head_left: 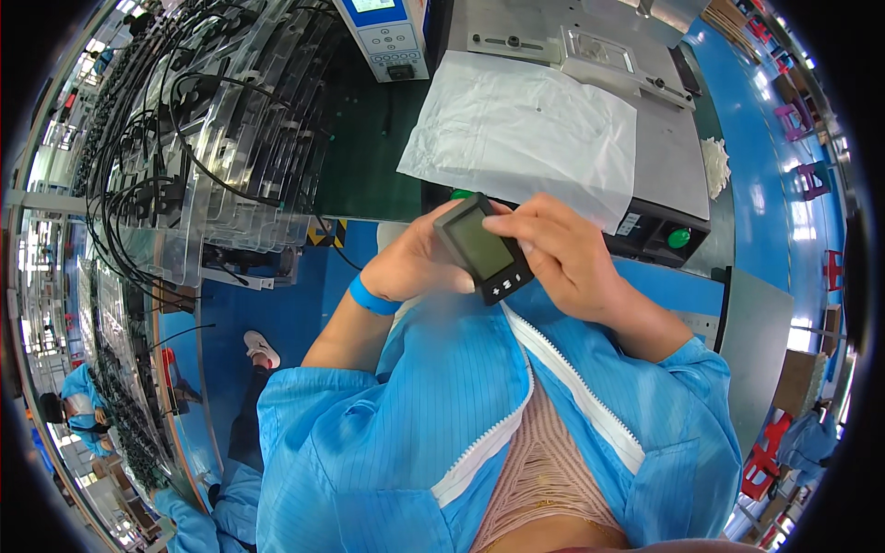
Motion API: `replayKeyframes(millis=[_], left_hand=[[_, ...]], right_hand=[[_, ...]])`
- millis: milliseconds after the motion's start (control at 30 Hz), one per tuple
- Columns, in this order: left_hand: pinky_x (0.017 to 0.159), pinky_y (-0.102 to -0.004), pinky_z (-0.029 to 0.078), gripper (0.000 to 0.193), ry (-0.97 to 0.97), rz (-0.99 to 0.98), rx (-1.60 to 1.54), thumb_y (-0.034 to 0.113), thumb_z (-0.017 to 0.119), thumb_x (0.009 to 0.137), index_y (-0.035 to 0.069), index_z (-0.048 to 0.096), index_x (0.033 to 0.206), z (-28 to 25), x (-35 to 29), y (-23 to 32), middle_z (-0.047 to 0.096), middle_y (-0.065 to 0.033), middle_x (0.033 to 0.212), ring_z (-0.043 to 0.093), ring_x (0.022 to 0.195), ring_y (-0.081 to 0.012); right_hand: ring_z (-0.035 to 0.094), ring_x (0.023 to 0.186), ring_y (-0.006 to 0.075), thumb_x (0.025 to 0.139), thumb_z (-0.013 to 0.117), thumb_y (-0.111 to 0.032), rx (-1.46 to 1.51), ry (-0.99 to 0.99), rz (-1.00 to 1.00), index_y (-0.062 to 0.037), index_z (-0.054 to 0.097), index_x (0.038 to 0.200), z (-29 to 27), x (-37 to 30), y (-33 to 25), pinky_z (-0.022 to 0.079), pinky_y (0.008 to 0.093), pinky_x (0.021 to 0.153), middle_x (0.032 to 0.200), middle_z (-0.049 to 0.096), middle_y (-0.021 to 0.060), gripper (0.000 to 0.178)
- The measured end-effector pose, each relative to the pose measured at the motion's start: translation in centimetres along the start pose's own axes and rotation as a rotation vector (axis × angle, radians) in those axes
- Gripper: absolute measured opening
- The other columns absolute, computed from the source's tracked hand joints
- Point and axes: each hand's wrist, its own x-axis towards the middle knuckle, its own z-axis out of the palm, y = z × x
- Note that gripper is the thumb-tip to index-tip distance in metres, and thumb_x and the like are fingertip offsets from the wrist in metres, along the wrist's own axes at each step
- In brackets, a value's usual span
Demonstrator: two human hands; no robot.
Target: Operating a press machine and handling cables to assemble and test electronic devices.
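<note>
In front of my chest, a small black device with a greenish-grey screen (486,251) and a few white-marked buttons is held tilted. My left hand (412,258), with a blue band at the wrist, grips its left side, thumb along the lower edge. My right hand (564,253) is at its upper right, the fingers bent together and touching the screen's edge; whether it pinches something thin there, I cannot make out. Just beyond the hands, a white plastic sheet or bag (525,129) lies over the front of a grey metal machine (671,138).
Green buttons (678,239) sit on the machine's front. A white and blue control box (385,41) stands at the back. Stacked clear plastic trays (249,138) with black cables (175,120) fill the left. Another person's shoe (262,348) is on the blue floor, lower left.
</note>
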Motion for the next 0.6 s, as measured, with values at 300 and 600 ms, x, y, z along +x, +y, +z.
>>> replayKeyframes(millis=[300, 600], left_hand=[[0.054, -0.0247, 0.049, 0.064, 0.17, -0.06, -0.003, -0.004, 0.078, 0.059, 0.002, 0.05, 0.117, 2.6, 0.0, 1.1, 0.061, -0.0135, 0.091, 0.057, 0.064, -0.0169], [0.045, -0.0207, 0.046, 0.061, 0.233, -0.093, -0.096, -0.004, 0.078, 0.061, 0.001, 0.049, 0.115, 2.2, 0.2, 0.8, 0.06, -0.0125, 0.085, 0.053, 0.055, -0.0138]], right_hand=[[0.047, 0.062, 0.0144, 0.086, 0.04, 0.005, 0.3, 0.082, 0.218, 0.0021, 0.06, 0.11, 0.4, -0.4, 1.6, 0.04, 0.0238, 0.053, 0.092, 0.057, 0.0091, 0.031], [0.051, 0.063, 0.0127, 0.09, 0.039, 0.0, 0.478, 0.087, 0.384, 0.0034, 0.058, 0.112, 0.5, -0.1, 1.2, 0.045, 0.0207, 0.056, 0.095, 0.059, 0.0089, 0.029]])
